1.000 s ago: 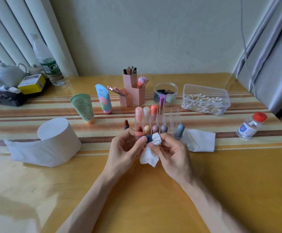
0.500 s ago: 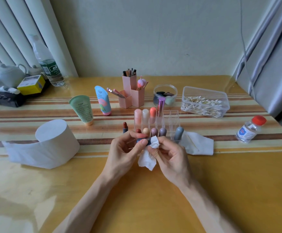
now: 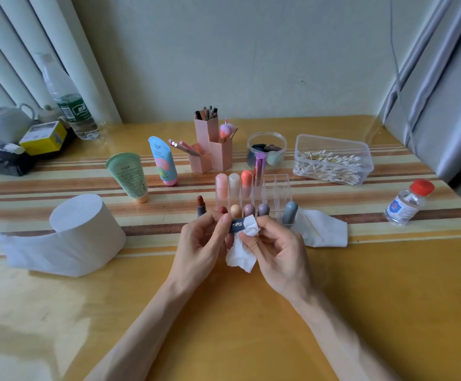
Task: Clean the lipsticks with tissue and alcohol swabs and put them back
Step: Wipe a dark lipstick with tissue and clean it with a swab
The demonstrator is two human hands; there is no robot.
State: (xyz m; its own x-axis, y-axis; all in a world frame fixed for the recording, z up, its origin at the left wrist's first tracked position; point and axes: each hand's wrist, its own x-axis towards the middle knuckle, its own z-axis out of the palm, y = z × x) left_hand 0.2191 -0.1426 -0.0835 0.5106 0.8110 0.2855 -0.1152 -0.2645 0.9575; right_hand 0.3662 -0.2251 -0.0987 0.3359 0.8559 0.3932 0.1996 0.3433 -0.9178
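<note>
a table [image 3: 361, 298] holds a roll [image 3: 86, 235] and a clear rack [image 3: 276, 185]. the left hand [image 3: 199, 243] and the right hand [image 3: 276, 251] meet just in front of it. the right pinches a tissue [image 3: 241, 254] round one end of a dark lipstick [image 3: 237, 226]; the left pinches the other end.

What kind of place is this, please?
Likely a home vanity table: a clear organizer holding lipsticks, a pink brush holder, and a teapot at the far left.
</note>
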